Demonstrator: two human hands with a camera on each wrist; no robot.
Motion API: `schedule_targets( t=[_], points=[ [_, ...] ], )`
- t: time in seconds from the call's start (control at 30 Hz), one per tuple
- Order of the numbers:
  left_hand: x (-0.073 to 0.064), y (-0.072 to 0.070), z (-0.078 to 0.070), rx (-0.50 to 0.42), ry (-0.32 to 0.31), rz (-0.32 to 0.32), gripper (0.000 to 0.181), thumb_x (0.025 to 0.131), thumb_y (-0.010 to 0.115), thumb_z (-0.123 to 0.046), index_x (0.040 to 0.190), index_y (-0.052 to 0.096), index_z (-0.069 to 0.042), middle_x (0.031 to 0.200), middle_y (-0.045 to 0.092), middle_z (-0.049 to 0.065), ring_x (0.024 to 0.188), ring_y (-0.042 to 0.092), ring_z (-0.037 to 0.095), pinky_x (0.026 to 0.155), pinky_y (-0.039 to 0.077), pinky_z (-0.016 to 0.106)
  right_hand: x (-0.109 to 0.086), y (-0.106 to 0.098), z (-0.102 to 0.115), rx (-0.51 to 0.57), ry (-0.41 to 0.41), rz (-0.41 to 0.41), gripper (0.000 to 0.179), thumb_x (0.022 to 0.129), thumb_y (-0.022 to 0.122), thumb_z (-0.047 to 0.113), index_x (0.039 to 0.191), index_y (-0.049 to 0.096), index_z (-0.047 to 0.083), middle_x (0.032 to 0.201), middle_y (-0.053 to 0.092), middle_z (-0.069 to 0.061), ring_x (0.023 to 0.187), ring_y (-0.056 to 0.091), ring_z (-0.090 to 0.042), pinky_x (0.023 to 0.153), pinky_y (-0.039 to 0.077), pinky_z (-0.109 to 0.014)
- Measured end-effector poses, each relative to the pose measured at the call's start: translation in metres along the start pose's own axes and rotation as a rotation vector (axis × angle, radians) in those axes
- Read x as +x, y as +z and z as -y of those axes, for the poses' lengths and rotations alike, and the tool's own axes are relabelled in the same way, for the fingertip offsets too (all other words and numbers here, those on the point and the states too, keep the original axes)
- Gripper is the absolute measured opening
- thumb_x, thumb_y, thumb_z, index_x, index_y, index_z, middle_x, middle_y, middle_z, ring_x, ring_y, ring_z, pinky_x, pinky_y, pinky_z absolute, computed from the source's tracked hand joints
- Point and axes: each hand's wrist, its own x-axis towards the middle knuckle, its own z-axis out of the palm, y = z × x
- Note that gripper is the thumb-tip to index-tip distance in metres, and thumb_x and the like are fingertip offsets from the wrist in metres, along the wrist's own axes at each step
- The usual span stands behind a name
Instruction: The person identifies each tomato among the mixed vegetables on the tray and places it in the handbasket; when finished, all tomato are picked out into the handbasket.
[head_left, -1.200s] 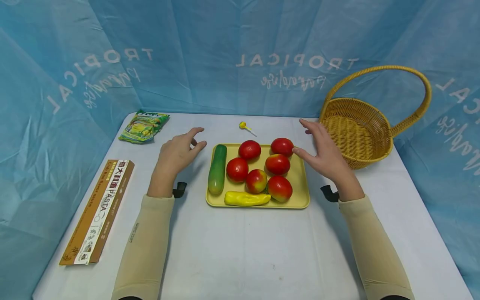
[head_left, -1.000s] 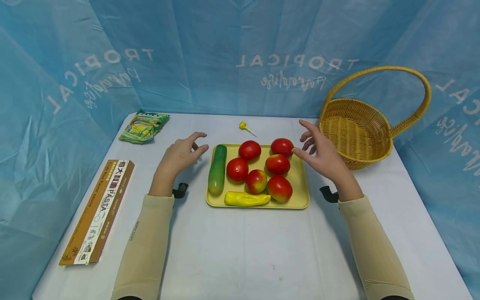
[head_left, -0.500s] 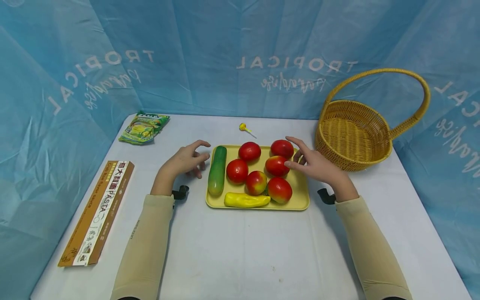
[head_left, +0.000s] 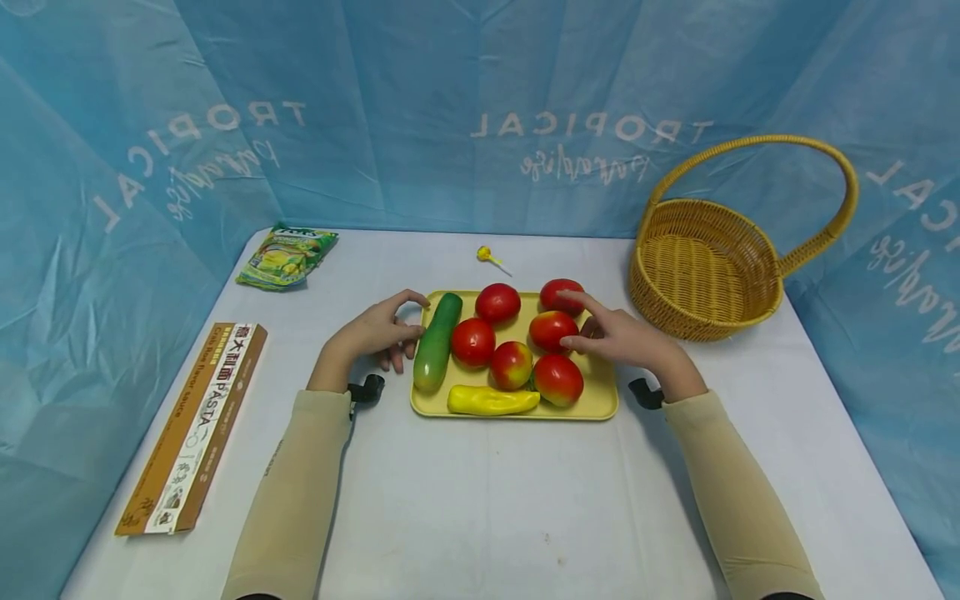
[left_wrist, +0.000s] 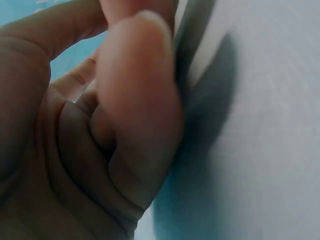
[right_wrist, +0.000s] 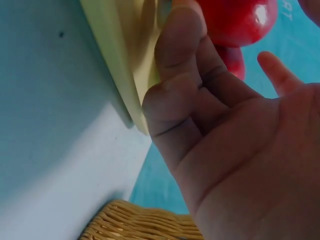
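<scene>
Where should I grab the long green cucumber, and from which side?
Try the cucumber round its middle, probably from the left: it's long, slanting at the left of the tray, and a red fruit sits close on its right.

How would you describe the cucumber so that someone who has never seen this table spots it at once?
On the white table, find the yellow tray. At its left end, by the left hand, lies the cucumber. It is long, smooth and green, while its neighbours are rounded, mostly red fruits and a yellow pepper.
</scene>
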Motion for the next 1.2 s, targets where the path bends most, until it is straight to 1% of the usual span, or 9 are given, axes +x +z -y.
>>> schedule_targets(
  t=[0.17,0.3,0.4,0.53,0.6,0.7,1.0,1.13,1.2],
  points=[
    [0.001,-0.001,0.005,-0.04,0.01,0.042,0.055,0.105,0.062,-0.03,0.152,0.034,-0.03,0.081,0.074,0.012,0.053,0.07,0.026,0.051,0.059,0.034,0.003,0.006,-0.003,0.056,0.003,0.033,0.079,0.097,0.069,0.06,0.162,0.028,0.043,0.105,0.076,-0.003,0.095,0.068,-0.021,0.088,0.053,-0.038],
    [0.002,-0.002,0.009,-0.069,0.02,0.057,0.056,0.104,0.063,-0.029,0.152,0.034,-0.029,0.081,0.075,0.012,0.053,0.071,0.024,0.05,0.059,0.032,0.004,0.01,-0.005,0.07,0.006,0.036,0.079,0.096,0.069,0.061,0.162,0.028,0.044,0.105,0.075,-0.003,0.095,0.068,-0.022,0.088,0.053,-0.039],
    [0.003,-0.002,0.011,-0.078,0.023,0.062,0.057,0.104,0.064,-0.028,0.152,0.034,-0.028,0.081,0.075,0.011,0.054,0.071,0.024,0.05,0.059,0.032,0.005,0.012,-0.006,0.076,0.015,0.034,0.08,0.095,0.07,0.061,0.162,0.028,0.046,0.118,0.074,-0.006,0.104,0.068,-0.025,0.096,0.056,-0.044],
    [0.003,-0.003,0.011,-0.079,0.024,0.067,0.058,0.103,0.064,-0.027,0.152,0.033,-0.028,0.082,0.076,0.011,0.054,0.071,0.024,0.05,0.059,0.032,0.006,0.013,-0.006,0.072,0.021,0.039,0.081,0.095,0.07,0.062,0.162,0.028,0.047,0.143,0.063,-0.011,0.123,0.064,-0.032,0.106,0.055,-0.052],
    [0.003,-0.003,0.011,-0.074,0.028,0.068,0.058,0.104,0.064,-0.027,0.153,0.033,-0.027,0.081,0.076,0.011,0.054,0.071,0.023,0.05,0.059,0.032,0.007,0.013,-0.006,0.064,0.02,0.04,0.081,0.095,0.07,0.062,0.162,0.028,0.047,0.149,0.059,-0.013,0.128,0.061,-0.034,0.107,0.055,-0.054],
    [0.003,-0.003,0.011,-0.066,0.029,0.067,0.057,0.104,0.063,-0.027,0.152,0.033,-0.027,0.081,0.075,0.01,0.054,0.071,0.023,0.051,0.059,0.032,0.008,0.014,-0.006,0.051,0.019,0.043,0.081,0.095,0.07,0.062,0.162,0.028,0.047,0.148,0.06,-0.013,0.127,0.062,-0.035,0.105,0.056,-0.052],
    [0.003,-0.004,0.01,-0.067,0.026,0.078,0.059,0.104,0.064,-0.027,0.153,0.031,-0.026,0.081,0.075,0.01,0.055,0.071,0.022,0.05,0.059,0.031,0.01,0.015,-0.005,0.026,0.003,0.047,0.075,0.096,0.07,0.059,0.159,0.031,0.046,0.144,0.062,-0.011,0.117,0.062,-0.031,0.099,0.056,-0.046],
    [0.005,-0.003,0.011,-0.072,0.024,0.078,0.057,0.104,0.063,-0.027,0.152,0.032,-0.027,0.081,0.075,0.01,0.055,0.071,0.022,0.051,0.059,0.031,0.011,0.015,-0.003,0.016,-0.001,0.045,0.072,0.098,0.069,0.056,0.159,0.033,0.043,0.144,0.062,-0.011,0.116,0.063,-0.031,0.101,0.056,-0.048],
    [0.005,-0.003,0.012,-0.072,0.024,0.076,0.057,0.104,0.063,-0.027,0.152,0.032,-0.027,0.081,0.075,0.01,0.055,0.071,0.022,0.051,0.059,0.031,0.011,0.015,-0.003,0.02,0.002,0.045,0.071,0.099,0.069,0.054,0.159,0.034,0.043,0.146,0.061,-0.011,0.119,0.063,-0.032,0.105,0.056,-0.052]
  ],
)
